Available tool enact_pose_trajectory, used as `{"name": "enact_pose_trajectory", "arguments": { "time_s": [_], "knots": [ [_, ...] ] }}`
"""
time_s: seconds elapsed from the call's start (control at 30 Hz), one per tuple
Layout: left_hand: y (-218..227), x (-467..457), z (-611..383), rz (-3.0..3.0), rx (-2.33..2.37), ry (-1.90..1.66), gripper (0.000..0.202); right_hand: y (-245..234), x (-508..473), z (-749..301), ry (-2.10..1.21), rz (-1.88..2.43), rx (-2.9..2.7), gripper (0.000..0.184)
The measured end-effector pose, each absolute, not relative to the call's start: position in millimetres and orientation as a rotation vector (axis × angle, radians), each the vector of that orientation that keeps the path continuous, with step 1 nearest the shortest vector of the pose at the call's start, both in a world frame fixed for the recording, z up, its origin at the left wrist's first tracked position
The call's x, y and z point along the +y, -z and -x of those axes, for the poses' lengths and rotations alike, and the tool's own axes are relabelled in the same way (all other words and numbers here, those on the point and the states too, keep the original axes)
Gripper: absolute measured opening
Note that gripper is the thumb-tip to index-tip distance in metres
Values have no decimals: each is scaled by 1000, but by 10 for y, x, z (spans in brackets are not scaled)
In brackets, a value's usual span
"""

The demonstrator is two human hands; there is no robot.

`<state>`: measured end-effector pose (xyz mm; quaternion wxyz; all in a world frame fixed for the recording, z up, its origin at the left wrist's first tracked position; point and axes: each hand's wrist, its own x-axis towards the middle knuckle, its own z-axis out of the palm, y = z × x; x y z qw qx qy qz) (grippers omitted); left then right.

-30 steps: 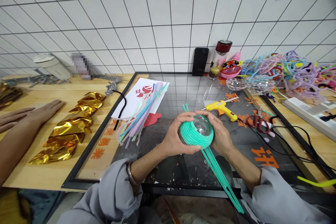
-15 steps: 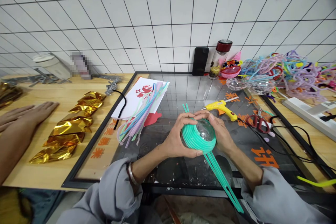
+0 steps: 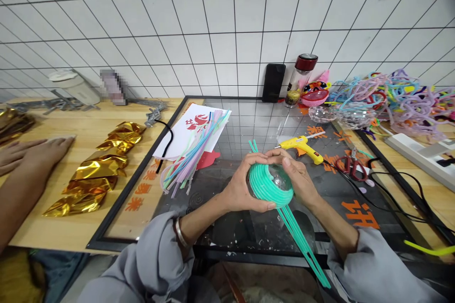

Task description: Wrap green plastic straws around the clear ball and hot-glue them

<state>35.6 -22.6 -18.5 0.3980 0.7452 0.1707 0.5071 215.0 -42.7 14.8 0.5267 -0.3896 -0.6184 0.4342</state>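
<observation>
Where the two hands meet at the centre of the view, a clear ball point(image 3: 277, 174), about half wrapped in coils of teal fuzzy stems point(image 3: 265, 188), is held just above a glass-topped table point(image 3: 249, 118). The left hand point(image 3: 241, 189) cups it from 9 o'clock, fingers curled under and thumb across the coils, clamped on it. The right hand point(image 3: 301, 182) closes on it from 3 o'clock, fingertips pressed together on the top rim. The stems' loose tails trail toward 5 o'clock, past the table edge.

The step in hand looks like winding the stems round the ball. A further turn would, I judge, call for a firm pinch on the last coil so it cannot slip on the smooth surface.

A yellow glue gun point(image 3: 304, 144) lies at 1 o'clock, red scissors point(image 3: 350, 165) at 3 o'clock, and a fan of pastel stems point(image 3: 194, 151) at 10 o'clock. Far out at 9 o'clock, another person's hand point(image 3: 39, 149) rests flat beside gold foil pieces point(image 3: 95, 168).
</observation>
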Motion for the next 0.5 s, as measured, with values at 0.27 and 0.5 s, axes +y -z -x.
{"name": "enact_pose_trajectory", "arguments": {
  "time_s": [0.27,0.5],
  "knots": [
    [214,-229,-375,-1810,411,-1268,84,-123,-447,-2173,-952,859,-1631,42],
    [165,-248,-344,-1802,492,-1203,84,-97,-443,-2198,-947,822,-1684,41]
  ]
}}
